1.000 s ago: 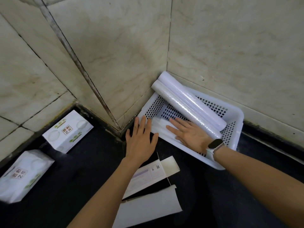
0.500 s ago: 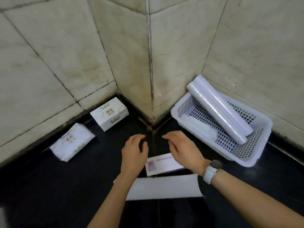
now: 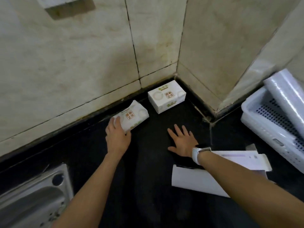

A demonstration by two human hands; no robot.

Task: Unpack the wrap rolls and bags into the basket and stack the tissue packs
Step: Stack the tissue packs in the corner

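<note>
Centre frame, on a dark counter [image 3: 148, 178], the left hand [image 3: 117, 139] closes on the near end of a soft tissue pack [image 3: 131, 116]. A 2nd, boxier pack [image 3: 167, 96] sits just beyond. The right hand [image 3: 182, 140] rests open, flat. The soft pack looks light and squashy; holding across its width suits it.

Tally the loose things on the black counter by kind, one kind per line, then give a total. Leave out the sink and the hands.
Tissue packs: 2, the soft pack and the boxed pack
Wrap rolls: 1 clearly visible, a wrap roll
Baskets: 1, the white basket
Opened cartons: 2, one flat carton and one white carton
Total: 6
</note>
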